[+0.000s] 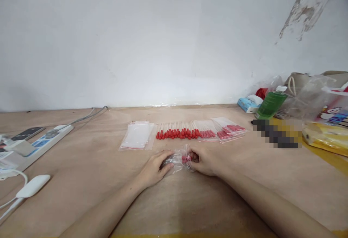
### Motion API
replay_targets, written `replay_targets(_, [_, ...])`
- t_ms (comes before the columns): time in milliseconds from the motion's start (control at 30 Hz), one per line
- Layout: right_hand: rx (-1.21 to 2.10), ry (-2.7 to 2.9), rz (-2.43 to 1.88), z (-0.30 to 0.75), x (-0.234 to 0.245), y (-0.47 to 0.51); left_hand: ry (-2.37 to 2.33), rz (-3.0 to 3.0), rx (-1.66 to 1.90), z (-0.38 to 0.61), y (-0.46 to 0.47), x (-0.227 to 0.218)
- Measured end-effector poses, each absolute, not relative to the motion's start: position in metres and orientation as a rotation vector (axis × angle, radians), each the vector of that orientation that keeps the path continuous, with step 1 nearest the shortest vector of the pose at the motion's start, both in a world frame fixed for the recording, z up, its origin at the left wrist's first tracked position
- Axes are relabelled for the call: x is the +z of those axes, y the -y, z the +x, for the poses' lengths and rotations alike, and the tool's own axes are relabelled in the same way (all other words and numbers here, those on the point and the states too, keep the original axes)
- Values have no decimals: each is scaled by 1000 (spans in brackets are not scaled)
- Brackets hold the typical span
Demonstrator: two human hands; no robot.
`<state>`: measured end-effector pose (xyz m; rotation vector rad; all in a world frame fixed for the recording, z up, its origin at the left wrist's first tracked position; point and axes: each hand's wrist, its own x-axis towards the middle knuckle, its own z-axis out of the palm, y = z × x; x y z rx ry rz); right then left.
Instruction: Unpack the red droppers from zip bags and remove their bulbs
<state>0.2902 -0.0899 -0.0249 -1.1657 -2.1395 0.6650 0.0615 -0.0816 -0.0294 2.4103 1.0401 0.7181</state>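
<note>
Both my hands rest on the brown table and hold one small clear bag (178, 160) with red-tipped droppers inside. My left hand (154, 167) pinches the bag's left end with its fingers closed. At the right end, where the red tips lie, my right hand (202, 160) grips the bag. Just beyond the hands lies a row of loose red-tipped droppers (178, 132). A stack of empty clear zip bags (138, 135) lies to the left of that row. Several filled bags (227, 129) lie to its right.
A white power strip (40, 144) with a plug and cable lies at the left, with a phone (27, 133) behind it and a white adapter (33, 186) nearer me. At the right stand a green bottle (270, 104), a tissue pack (248, 104) and plastic bags (323, 111). A white wall lies behind.
</note>
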Motion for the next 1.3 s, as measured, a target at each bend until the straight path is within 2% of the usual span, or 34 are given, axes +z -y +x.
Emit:
replay_targets(300, [473,2240,-998,295,-15,95,-1044,2398,710,60,81,-31])
replay_targets(400, [424,2255,-1081,294,-20,94,-1054,2400,705,60,81,-31])
replay_targets(633, [824,2006,-1156,296,-38,85,-1025,2424,674,59,82,-27])
replay_targets(767, [818,1843,-1182,299,-36,83,-1026,2437,687,59,83,-26])
replay_targets(900, [1162,1561,-1192,314,-32,74,-1035,2426,686,58,83,-27])
replay_targets(1000, [1236,1442,-1174,336,-25,63,-1041,2433,678,57,83,-28])
replay_targets(1167, [1080,1214,-1129,372,4,53,-1038,2432,681,57,83,-27])
replay_targets(1300, [776,1251,-1067,366,27,47,-1006,2421,673,57,83,-26])
